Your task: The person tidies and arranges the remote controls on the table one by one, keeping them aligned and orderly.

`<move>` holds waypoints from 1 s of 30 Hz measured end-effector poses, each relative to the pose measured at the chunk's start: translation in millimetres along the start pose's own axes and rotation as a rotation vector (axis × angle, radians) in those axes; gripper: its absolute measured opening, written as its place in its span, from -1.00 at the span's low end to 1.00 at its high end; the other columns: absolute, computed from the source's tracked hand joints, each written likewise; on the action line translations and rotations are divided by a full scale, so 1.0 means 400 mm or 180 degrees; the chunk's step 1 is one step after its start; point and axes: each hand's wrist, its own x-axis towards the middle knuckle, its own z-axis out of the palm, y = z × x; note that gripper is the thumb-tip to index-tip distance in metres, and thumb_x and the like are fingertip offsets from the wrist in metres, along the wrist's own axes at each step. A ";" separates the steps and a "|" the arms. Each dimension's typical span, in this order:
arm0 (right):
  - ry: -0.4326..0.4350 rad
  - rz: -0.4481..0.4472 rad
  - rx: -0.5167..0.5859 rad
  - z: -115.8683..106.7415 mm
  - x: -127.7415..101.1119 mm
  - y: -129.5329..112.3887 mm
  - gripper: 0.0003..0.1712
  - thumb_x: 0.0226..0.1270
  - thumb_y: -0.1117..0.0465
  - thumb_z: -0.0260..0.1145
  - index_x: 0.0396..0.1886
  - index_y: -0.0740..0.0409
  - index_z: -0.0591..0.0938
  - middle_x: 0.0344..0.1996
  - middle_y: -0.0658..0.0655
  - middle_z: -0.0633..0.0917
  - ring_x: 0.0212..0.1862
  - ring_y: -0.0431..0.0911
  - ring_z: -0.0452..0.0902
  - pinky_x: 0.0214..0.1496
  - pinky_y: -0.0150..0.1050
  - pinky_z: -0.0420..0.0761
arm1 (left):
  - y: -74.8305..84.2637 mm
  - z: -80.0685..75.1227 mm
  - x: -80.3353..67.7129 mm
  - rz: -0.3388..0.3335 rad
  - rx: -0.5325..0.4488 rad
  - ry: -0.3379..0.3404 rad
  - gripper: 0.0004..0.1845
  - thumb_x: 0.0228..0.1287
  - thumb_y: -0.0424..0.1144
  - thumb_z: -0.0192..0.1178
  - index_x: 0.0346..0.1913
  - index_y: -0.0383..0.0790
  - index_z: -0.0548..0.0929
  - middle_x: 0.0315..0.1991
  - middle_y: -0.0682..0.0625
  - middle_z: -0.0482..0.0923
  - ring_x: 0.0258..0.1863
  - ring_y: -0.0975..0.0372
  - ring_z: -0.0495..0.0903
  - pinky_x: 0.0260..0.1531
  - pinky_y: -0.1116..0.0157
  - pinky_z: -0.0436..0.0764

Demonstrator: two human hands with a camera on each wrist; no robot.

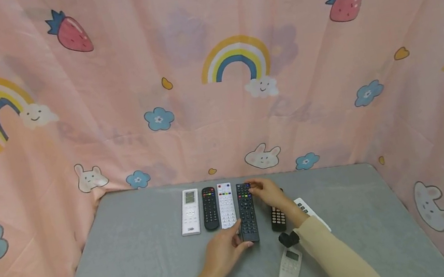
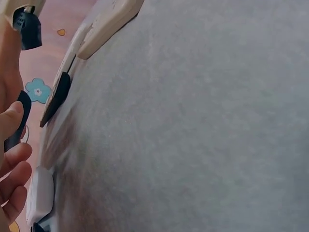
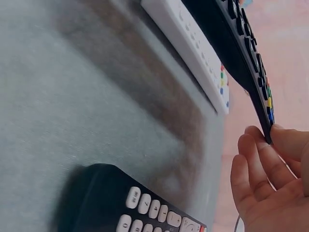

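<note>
A long black remote control (image 1: 247, 212) with colored buttons is held between both hands, lifted off the grey tabletop. My left hand (image 1: 222, 252) pinches its near end; in the left wrist view the thumb lies on the dark end of the black remote (image 2: 23, 113). At the far end, my right hand (image 1: 271, 193) grips the tip between thumb and fingers, as the right wrist view shows with the black remote (image 3: 241, 63) over its shadow. Just left of it lies a white remote with colored buttons (image 1: 226, 204). Partly under the right forearm is a black remote with pale buttons (image 1: 278, 219).
Further left in the row lie another black remote (image 1: 210, 209) and a white remote with a screen (image 1: 190, 212). A white remote (image 1: 311, 214) lies beyond the right forearm, and an off-white remote (image 1: 289, 274) near the front. A patterned pink curtain (image 1: 204, 136) surrounds the table.
</note>
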 end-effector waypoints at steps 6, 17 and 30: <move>-0.0042 -0.0029 0.0115 -0.004 0.026 0.013 -0.60 0.47 0.29 0.14 0.25 0.21 0.55 -0.01 0.25 0.70 -0.04 0.01 0.65 0.00 -0.11 0.66 | 0.000 0.011 0.033 0.0047 0.0414 -0.0036 -0.26 0.04 0.22 0.39 0.26 -0.08 0.60 -0.69 0.32 0.40 -0.64 0.49 0.26 -0.60 0.51 0.25; -0.0037 0.0170 0.0243 0.016 0.064 0.025 -0.59 0.48 0.31 0.13 0.28 0.17 0.55 -0.02 0.25 0.66 -0.09 -0.05 0.61 -0.01 -0.19 0.68 | -0.009 0.035 0.054 -0.0001 0.0727 -0.0006 -0.29 0.05 0.22 0.38 0.23 -0.09 0.62 -0.68 0.26 0.43 -0.65 0.43 0.27 -0.65 0.46 0.23; -0.0080 0.0098 0.0324 0.025 0.092 0.027 -0.58 0.46 0.37 0.13 0.27 0.29 0.53 -0.03 0.32 0.66 -0.15 -0.06 0.61 -0.09 -0.24 0.69 | -0.012 0.045 0.062 -0.0054 0.0824 0.0046 -0.30 0.09 0.21 0.35 0.23 -0.12 0.61 -0.71 0.03 0.57 -0.71 0.28 0.43 -0.67 0.29 0.41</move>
